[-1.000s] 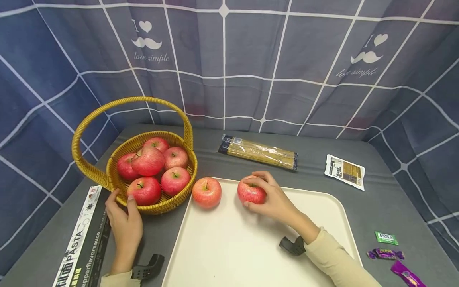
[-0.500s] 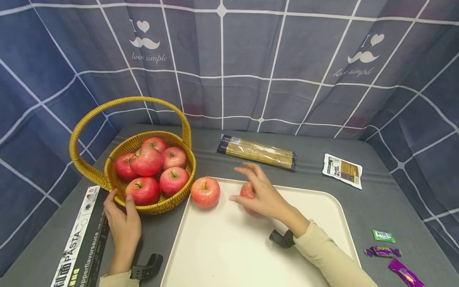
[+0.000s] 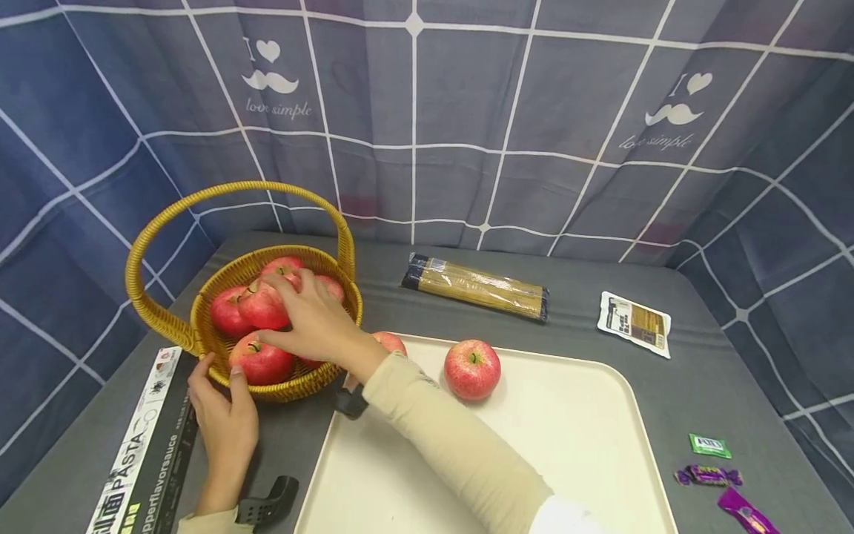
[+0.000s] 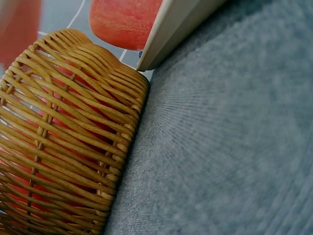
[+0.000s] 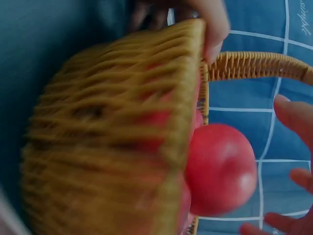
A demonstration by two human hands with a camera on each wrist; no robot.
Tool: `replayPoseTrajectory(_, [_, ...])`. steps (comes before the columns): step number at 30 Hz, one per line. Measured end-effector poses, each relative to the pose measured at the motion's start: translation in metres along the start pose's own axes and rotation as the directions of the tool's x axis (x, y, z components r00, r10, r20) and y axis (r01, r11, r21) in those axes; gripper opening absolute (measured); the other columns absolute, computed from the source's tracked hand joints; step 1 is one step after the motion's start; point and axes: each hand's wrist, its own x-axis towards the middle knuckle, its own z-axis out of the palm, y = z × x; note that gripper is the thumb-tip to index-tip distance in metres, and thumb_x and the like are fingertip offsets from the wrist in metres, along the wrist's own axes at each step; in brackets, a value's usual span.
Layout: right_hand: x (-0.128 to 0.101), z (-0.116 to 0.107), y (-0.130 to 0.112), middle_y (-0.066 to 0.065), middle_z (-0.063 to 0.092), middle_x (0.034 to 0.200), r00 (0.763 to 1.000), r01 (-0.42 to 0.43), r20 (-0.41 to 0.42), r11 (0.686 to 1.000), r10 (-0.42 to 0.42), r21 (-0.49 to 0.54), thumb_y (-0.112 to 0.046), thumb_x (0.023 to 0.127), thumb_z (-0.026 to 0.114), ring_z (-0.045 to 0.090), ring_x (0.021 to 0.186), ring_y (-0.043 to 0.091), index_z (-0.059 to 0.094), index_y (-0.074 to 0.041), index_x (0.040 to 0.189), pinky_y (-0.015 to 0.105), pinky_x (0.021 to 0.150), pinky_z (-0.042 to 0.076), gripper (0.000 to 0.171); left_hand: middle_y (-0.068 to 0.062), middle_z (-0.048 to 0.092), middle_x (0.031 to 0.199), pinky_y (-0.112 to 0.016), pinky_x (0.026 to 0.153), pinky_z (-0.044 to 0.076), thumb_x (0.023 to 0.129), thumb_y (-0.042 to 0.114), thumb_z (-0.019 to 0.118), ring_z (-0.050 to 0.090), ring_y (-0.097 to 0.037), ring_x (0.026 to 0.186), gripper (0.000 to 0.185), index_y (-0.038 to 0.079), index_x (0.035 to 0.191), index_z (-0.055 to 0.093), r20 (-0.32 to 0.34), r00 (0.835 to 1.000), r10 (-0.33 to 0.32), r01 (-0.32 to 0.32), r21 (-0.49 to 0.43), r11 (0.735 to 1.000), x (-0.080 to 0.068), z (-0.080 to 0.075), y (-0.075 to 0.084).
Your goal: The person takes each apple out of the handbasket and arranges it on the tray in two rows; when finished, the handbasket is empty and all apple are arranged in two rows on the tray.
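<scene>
Top apple [image 3: 262,305] sits on the pile in the basket [image 3: 200,334], w/ the right hand [image 3: 313,319] spread over it, fingers apart and lightly bent, tips on or just above the fruit; no firm grip shows. In the right wrist view that apple [image 5: 220,169] bulges above the rim, fingertips [image 5: 293,115] just beside it, not closed round it. Basket is woven, yellow, w/ a tall hoop handle [image 3: 220,193], at the bench's left. More apples inside, incl. a front apple [image 3: 259,361] near the rim.

Left hand [image 3: 223,415] rests at the basket's near rim, thumb and a finger touching the weave, fingers fairly straight, holding nothing. Left wrist view shows the basket wall [image 4: 63,142] close up, on grey bench cloth [image 4: 230,137], tray corner [image 4: 168,34] just beside it.

White tray [image 3: 587,430] lies right of the basket, touching or nearly so. On it: one apple [image 3: 472,369] in full view near the far edge, and a 2nd apple [image 3: 390,343] mostly hidden behind the right forearm.

Further out: pasta box [image 3: 143,452] under/beside the left hand at the front-left edge, spaghetti pack [image 3: 475,285] behind the tray, small sachet [image 3: 634,322] at far right, sweets [image 3: 710,463] at front right. Blue checked cloth [image 3: 534,111] backs the bench.
</scene>
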Motion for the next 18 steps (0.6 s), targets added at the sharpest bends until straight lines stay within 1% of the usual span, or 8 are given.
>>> replayPoseTrajectory(3, [0.019,0.009,-0.015,0.011,0.024,0.146,0.999,-0.002,0.048,0.995,0.007,-0.105,-0.063,0.077,0.052,0.032,0.133,0.026,0.021,-0.029,0.143,0.038,0.104,0.034,0.080,-0.025,0.026,0.139,-0.058,0.106,0.015,0.093,0.022,0.039,0.023,-0.043,0.132,0.048,0.006,0.137,0.026,0.007,1.000,-0.008,0.008,0.012,1.000,-0.001,-0.002,-0.001])
replayPoseTrajectory(5, [0.027,0.015,-0.021,0.012,0.018,0.149,0.996,-0.018,0.081,0.986,0.031,-0.164,-0.066,0.079,0.047,0.026,0.135,0.028,0.019,-0.031,0.144,0.040,0.104,0.034,0.079,-0.025,0.026,0.138,-0.060,0.104,0.017,0.093,0.022,0.040,0.025,-0.044,0.130,0.048,0.006,0.136,0.026,0.009,1.000,-0.012,0.012,0.021,1.000,-0.003,-0.002,-0.001])
replayPoseTrajectory(7, [0.031,0.022,-0.023,0.012,0.018,0.149,0.994,-0.040,0.095,0.978,0.060,-0.204,-0.065,0.080,0.044,0.028,0.134,0.031,0.020,-0.034,0.143,0.039,0.101,0.037,0.074,-0.026,0.026,0.138,-0.061,0.103,0.018,0.093,0.023,0.040,0.026,-0.045,0.129,0.048,0.007,0.137,0.025,0.014,1.000,-0.015,0.014,0.029,0.999,-0.003,-0.002,-0.001])
replayPoseTrajectory(9, [0.033,0.028,-0.022,0.011,0.027,0.146,0.996,-0.054,0.062,0.974,0.069,-0.220,-0.062,0.082,0.045,0.036,0.129,0.028,0.028,-0.034,0.141,0.036,0.098,0.040,0.067,-0.025,0.027,0.138,-0.060,0.104,0.018,0.093,0.023,0.040,0.026,-0.044,0.129,0.048,0.006,0.137,0.026,0.016,1.000,-0.009,0.008,0.024,1.000,-0.004,-0.001,-0.001])
replayPoseTrajectory(12, [0.033,0.033,-0.015,0.002,0.040,0.136,0.997,-0.073,-0.019,0.989,0.071,-0.132,-0.055,0.082,0.054,0.044,0.120,0.022,0.044,-0.031,0.131,0.031,0.095,0.041,0.056,-0.025,0.028,0.137,-0.058,0.104,0.018,0.093,0.022,0.041,0.027,-0.044,0.130,0.048,0.006,0.136,0.027,0.009,1.000,0.002,-0.002,0.021,1.000,-0.003,-0.001,-0.001])
replayPoseTrajectory(14, [0.030,0.030,-0.008,-0.005,0.047,0.130,0.995,-0.075,-0.062,0.997,0.073,-0.027,-0.053,0.078,0.060,0.044,0.117,0.016,0.050,-0.030,0.125,0.029,0.093,0.041,0.053,-0.025,0.028,0.137,-0.058,0.105,0.018,0.093,0.022,0.041,0.027,-0.043,0.130,0.048,0.005,0.136,0.027,0.001,1.000,0.008,-0.008,0.019,1.000,-0.003,-0.001,0.000])
replayPoseTrajectory(16, [0.025,0.021,-0.001,-0.007,0.048,0.128,0.994,-0.069,-0.079,0.992,0.078,0.109,-0.051,0.074,0.066,0.043,0.118,0.012,0.053,-0.030,0.120,0.027,0.091,0.042,0.052,-0.025,0.029,0.137,-0.057,0.105,0.018,0.093,0.022,0.041,0.028,-0.042,0.130,0.048,0.006,0.136,0.028,-0.008,1.000,0.008,-0.008,0.018,1.000,-0.001,-0.002,0.001])
replayPoseTrajectory(18, [0.014,0.009,0.011,-0.006,0.047,0.126,0.992,-0.065,-0.088,0.971,0.088,0.231,-0.049,0.071,0.070,0.044,0.115,0.010,0.055,-0.031,0.119,0.026,0.089,0.044,0.054,-0.024,0.028,0.137,-0.056,0.106,0.018,0.093,0.023,0.041,0.027,-0.041,0.130,0.048,0.006,0.136,0.028,-0.005,1.000,0.004,-0.003,0.018,1.000,-0.001,-0.002,0.001])
